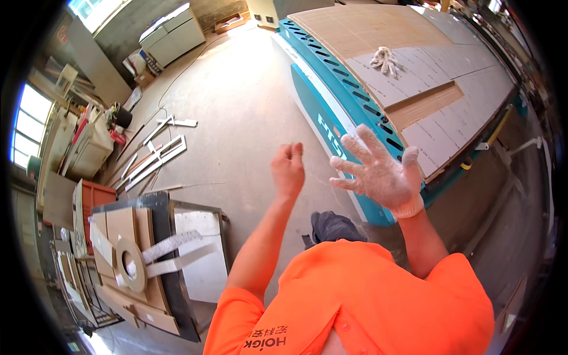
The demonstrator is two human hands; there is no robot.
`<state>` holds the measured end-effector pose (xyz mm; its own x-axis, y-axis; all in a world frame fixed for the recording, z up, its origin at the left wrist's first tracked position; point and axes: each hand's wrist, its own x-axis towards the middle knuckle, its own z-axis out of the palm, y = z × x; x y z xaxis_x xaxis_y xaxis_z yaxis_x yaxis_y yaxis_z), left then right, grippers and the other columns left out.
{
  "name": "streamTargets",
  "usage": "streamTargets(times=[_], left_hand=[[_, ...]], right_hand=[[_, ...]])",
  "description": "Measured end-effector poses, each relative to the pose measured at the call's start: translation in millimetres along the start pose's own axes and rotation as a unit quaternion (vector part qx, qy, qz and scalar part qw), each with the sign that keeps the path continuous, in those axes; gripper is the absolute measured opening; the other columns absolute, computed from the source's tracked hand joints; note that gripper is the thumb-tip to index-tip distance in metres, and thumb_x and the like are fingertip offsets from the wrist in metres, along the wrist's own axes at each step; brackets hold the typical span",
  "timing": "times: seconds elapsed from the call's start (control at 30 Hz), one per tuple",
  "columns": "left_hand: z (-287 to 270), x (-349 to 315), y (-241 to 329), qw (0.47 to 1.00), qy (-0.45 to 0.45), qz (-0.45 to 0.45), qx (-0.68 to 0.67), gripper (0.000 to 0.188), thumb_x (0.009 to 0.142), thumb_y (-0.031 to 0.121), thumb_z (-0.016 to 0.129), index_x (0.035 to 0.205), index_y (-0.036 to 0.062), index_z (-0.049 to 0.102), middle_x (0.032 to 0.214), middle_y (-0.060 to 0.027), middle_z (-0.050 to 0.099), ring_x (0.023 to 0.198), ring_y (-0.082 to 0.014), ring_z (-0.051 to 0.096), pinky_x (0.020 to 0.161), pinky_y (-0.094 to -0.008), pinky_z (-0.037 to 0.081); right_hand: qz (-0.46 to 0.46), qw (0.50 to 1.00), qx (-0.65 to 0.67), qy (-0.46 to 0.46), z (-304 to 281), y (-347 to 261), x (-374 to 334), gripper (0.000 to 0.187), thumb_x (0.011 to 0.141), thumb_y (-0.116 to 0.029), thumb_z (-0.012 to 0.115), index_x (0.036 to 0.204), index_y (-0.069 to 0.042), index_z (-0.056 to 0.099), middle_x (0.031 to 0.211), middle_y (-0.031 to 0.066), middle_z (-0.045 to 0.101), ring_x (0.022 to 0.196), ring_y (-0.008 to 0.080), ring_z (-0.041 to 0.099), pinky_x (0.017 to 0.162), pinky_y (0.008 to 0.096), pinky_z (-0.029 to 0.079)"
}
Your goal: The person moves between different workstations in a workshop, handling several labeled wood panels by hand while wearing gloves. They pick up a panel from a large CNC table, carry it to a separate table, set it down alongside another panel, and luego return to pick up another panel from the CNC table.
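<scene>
Hands apart: gloved right hand [381, 171] with fingers spread, bare left hand [287, 171] curled, contents I can't tell. Beyond the right, a crumpled glove [386, 61] on pale board [429, 66] looks light, limp; I'd pinch a fold.

Worn on head, left of fisheye pair | looking down from above and behind left grip [288, 170] and right grip [380, 176] | near both | spanning wide to floor [236, 112] beyond

The white glove [378, 175] (fingers splayed) covers the right hand [384, 178].
</scene>
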<state>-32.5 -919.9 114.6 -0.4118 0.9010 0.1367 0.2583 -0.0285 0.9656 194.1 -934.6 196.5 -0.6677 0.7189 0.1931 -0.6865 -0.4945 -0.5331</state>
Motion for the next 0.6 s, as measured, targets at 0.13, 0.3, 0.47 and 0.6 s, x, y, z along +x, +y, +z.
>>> streamTargets(times=[0.13, 0.3, 0.47, 0.6], left_hand=[[-26.8, 135.1, -28.2, 0.971, -0.145, 0.052, 0.181, 0.04, 0.104, 0.03, 0.061, 0.08, -0.0016, 0.068, 0.064, -0.0058, 0.057, 0.063, -0.0213, 0.05, 0.061, -0.0384, 0.041], [-21.1, 265.4, -22.7, 0.942, -0.265, 0.17, 0.119, 0.044, 0.085, 0.023, 0.08, 0.121, 0.0012, 0.065, 0.123, -0.0168, 0.059, 0.121, -0.0343, 0.055, 0.103, -0.0427, 0.046], [-10.1, 394.8, -12.5, 0.942, -0.204, 0.248, 0.094, 0.028, 0.081, 0.026, 0.083, 0.094, 0.0039, 0.07, 0.114, -0.0154, 0.061, 0.108, -0.0354, 0.056, 0.091, -0.0454, 0.048], [-19.2, 531.6, -46.8, 0.925, -0.21, 0.317, -0.002, 0.005, 0.087, 0.008, 0.075, 0.087, 0.0062, 0.07, 0.095, -0.0088, 0.068, 0.094, -0.0336, 0.06, 0.087, -0.0423, 0.047]], right_hand=[[-0.063, 0.996, -0.025, 0.064, -67.8, -12.2, 94.8, 0.107, 0.081, -0.083, 0.059, 0.161, -0.018, 0.03, 0.161, 0.0092, 0.038, 0.146, 0.0357, 0.038, 0.119, 0.0603, 0.031], [-0.098, 0.995, 0.008, 0.024, -114.5, -17.3, 271.7, 0.103, 0.086, -0.079, 0.057, 0.163, -0.017, 0.026, 0.164, 0.0142, 0.032, 0.15, 0.0384, 0.031, 0.121, 0.0582, 0.027], [-0.018, 0.999, -0.033, -0.01, -123.7, -38.5, 446.7, 0.109, 0.083, -0.082, 0.056, 0.163, -0.014, 0.026, 0.162, 0.0112, 0.037, 0.149, 0.0318, 0.034, 0.12, 0.0496, 0.029], [-0.016, 0.999, 0.002, -0.034, -157.1, -50.9, 568.8, 0.106, 0.083, -0.079, 0.06, 0.16, -0.013, 0.031, 0.159, 0.0104, 0.041, 0.145, 0.0309, 0.039, 0.119, 0.0464, 0.03]])
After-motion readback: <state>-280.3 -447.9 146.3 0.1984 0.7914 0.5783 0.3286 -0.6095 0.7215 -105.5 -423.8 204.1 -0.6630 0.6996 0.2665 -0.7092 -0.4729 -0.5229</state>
